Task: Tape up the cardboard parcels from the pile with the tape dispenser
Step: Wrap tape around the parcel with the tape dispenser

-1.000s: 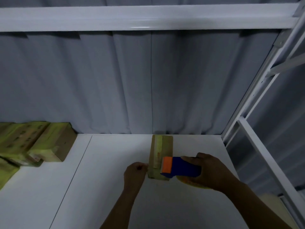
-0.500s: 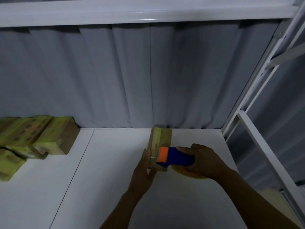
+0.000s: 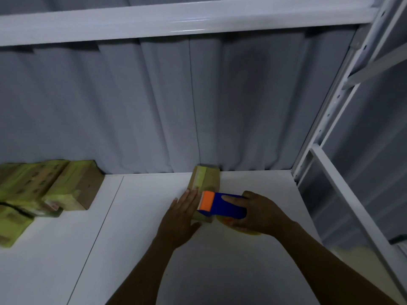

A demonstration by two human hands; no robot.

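A small cardboard parcel with a strip of yellowish tape along its top lies on the white table, its far end near the curtain. My left hand lies flat with straight fingers against the parcel's left side. My right hand grips the blue tape dispenser, whose orange cutter end sits over the near end of the parcel. The yellow tape roll shows below my right hand. A pile of taped parcels sits at the far left.
A grey curtain hangs right behind the table. A white shelf beam runs overhead, and a white metal rack upright with a slanting rail borders the table's right side.
My left hand has opened from a pinch at the parcel's near corner to lie flat along its left side. The dispenser has stayed over the near end.
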